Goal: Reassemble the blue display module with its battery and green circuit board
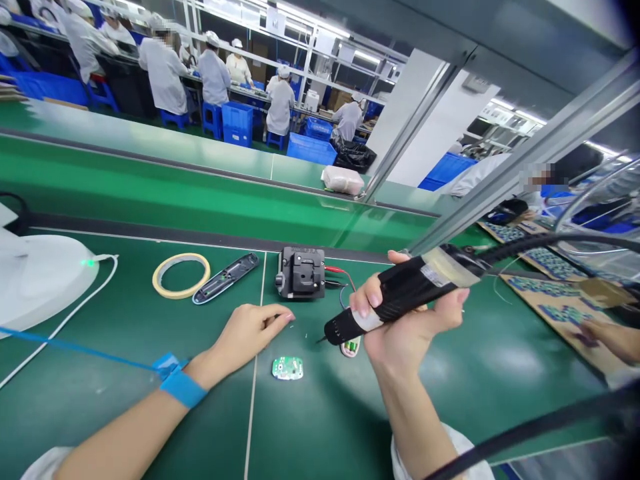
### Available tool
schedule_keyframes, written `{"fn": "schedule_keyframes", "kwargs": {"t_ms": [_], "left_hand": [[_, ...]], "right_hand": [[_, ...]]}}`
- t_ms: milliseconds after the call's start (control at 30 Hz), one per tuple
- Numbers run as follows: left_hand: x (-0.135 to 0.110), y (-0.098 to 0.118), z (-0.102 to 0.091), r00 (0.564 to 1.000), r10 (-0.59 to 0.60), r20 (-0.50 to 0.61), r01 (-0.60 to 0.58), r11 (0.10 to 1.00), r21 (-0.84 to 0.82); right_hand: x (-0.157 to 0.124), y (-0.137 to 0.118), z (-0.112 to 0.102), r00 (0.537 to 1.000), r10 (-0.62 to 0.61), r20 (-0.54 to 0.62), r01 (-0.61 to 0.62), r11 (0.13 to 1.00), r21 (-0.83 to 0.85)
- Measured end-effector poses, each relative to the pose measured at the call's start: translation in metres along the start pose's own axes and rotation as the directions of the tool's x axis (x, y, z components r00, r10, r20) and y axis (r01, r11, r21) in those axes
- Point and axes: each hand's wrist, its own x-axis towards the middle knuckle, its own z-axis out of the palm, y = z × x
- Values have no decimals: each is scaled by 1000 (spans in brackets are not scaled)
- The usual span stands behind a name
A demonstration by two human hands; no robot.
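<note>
Quick look at the bench setup here. The right hand [405,327] is wrapped firmly round a black electric screwdriver [405,288], fingers closed over the body, bit angled down and left, with its thick cord running off toward the right edge of the worktop [450,400]. The left hand [245,340] has nothing in it: fingers loosely curled, resting on the mat, with a blue ESD wrist strap [183,389] on that wrist.

The small green circuit board [287,367] lies loose between the two hands, out in the open toward the near edge of the worktop. Up by the far edge sits a black jig [301,272] with red and black leads [336,270] coming off it. I can't tell if anything is seated in it, but the board clearly isn't. Left of the jig there's a long dark plastic housing [226,278] lying open side up, and a roll of yellowish tape [183,295] beside that. Some small green-and-white part [351,347] sits right under the screwdriver, too hidden to ID.

So as things lie, the board and housing are separate, with no sign they've been put together, and the bit isn't on anything. Past the bench, a co-worker's hand [607,340] rests by cardboard sheets [565,313].
</note>
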Motion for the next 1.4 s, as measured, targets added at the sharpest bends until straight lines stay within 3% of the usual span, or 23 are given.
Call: {"fn": "schedule_keyframes", "kwargs": {"t_ms": [267, 500, 833, 1033, 1400], "left_hand": [[1, -1, 1, 1000, 19, -8, -19, 1000, 7], [-1, -4, 14, 984, 176, 11, -177, 981, 76], [0, -4, 15, 990, 138, -16, -137, 988, 76], [0, -9, 19, 984, 180, 4, -179, 975, 130], [0, -9, 18, 982, 187, 11, -186, 970, 156]], "right_hand": [[-14, 19, 7, 992, -127, -5, 127, 991, -38], [-13, -3, 3, 986, -157, -55, 158, 987, 10], [-13, 21, 5, 994, -104, -25, 103, 994, -33], [-10, 13, 4, 981, -191, -21, 190, 981, -34], [-9, 21, 2, 985, -174, -16, 174, 984, -37]]}}
